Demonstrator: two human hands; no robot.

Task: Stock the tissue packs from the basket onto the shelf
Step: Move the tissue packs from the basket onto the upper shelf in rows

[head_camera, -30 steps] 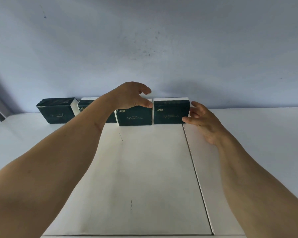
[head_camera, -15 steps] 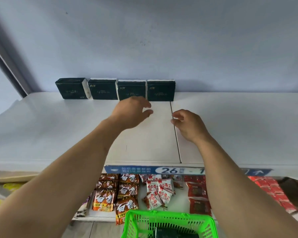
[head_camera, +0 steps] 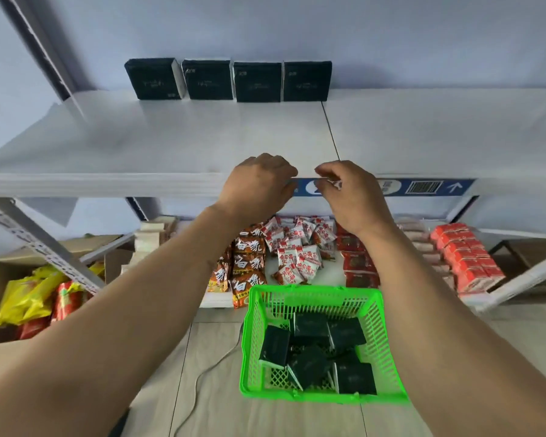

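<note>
Several dark green tissue packs (head_camera: 257, 82) stand upright in a row against the back wall of the white shelf (head_camera: 171, 137). On the floor below sits a bright green basket (head_camera: 252, 342) holding several more dark packs (head_camera: 312, 361), lying loose at odd angles. My left hand (head_camera: 259, 184) and my right hand (head_camera: 347, 190) hover side by side at the shelf's front edge, above the basket. Both hold nothing; their fingers are loosely curled.
The lower shelf carries red and orange snack packets (head_camera: 297, 250) and red boxes (head_camera: 467, 260). A cardboard box (head_camera: 0, 272) with yellow and red bags stands at the left, behind a slanted metal upright (head_camera: 38, 244). A grey cable (head_camera: 208, 370) runs over the floor.
Both hands have pulled back from the row of packs to the shelf's front edge. The view has tilted down, bringing the basket and lower shelf into sight.
</note>
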